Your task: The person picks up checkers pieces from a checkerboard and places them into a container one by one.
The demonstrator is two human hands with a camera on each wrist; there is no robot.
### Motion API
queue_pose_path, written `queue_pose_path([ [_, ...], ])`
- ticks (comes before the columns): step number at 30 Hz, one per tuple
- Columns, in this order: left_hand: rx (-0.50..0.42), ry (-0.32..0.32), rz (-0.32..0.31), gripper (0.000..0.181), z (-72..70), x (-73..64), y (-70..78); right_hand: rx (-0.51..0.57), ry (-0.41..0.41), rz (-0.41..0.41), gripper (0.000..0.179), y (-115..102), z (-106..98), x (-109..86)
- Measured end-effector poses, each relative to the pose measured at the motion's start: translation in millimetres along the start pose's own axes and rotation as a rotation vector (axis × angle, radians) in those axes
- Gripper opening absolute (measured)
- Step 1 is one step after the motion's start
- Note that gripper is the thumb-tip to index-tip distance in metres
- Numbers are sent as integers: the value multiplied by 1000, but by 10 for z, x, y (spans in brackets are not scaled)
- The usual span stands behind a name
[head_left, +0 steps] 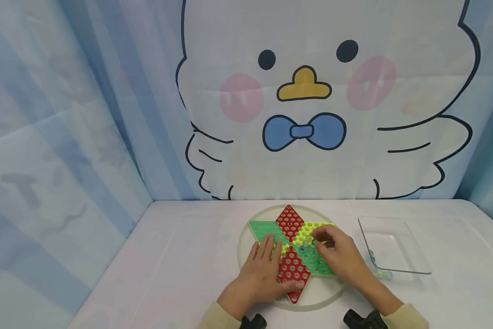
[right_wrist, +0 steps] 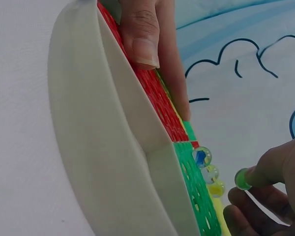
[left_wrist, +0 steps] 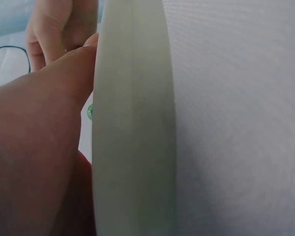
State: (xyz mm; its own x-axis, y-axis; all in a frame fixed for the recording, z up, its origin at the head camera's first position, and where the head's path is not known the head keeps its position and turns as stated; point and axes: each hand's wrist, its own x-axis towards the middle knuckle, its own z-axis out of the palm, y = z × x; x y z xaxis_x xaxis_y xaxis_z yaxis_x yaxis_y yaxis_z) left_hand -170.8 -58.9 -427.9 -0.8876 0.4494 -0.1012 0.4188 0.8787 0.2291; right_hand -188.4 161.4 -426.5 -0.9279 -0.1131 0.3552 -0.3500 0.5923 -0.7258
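A Chinese checkers board [head_left: 294, 269] with red, green and yellow points lies in a pale round base [head_left: 312, 300]. My left hand [head_left: 260, 272] rests on its left side, fingers straight and spread, with the thumb over the near red point. Above the right half, my right hand [head_left: 340, 250] pinches a green marble [right_wrist: 242, 179] between thumb and fingers. Close by, a blue-swirled marble [right_wrist: 202, 156], a clear one and a yellow one [right_wrist: 217, 189] sit in a row on the board. The palm hides part of the board's left side.
To the right of the board stands a clear plastic box [head_left: 420, 273], with several marbles [head_left: 383, 274] showing at its near left corner. A white cloth covers the table [head_left: 180, 256]. Behind it hangs a curtain [head_left: 304, 173] printed with a cartoon bird.
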Motion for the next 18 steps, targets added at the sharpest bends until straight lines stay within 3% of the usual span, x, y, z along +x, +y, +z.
queue_pose_path([
  [6, -1, -3, 6, 106, -2, 2, 5, 33, 40, -22, 21, -15, -64, 13],
  [18, -18, -1, 3, 106, -2, -10, 0, -28, 48, 39, 23, -100, -269, 33],
])
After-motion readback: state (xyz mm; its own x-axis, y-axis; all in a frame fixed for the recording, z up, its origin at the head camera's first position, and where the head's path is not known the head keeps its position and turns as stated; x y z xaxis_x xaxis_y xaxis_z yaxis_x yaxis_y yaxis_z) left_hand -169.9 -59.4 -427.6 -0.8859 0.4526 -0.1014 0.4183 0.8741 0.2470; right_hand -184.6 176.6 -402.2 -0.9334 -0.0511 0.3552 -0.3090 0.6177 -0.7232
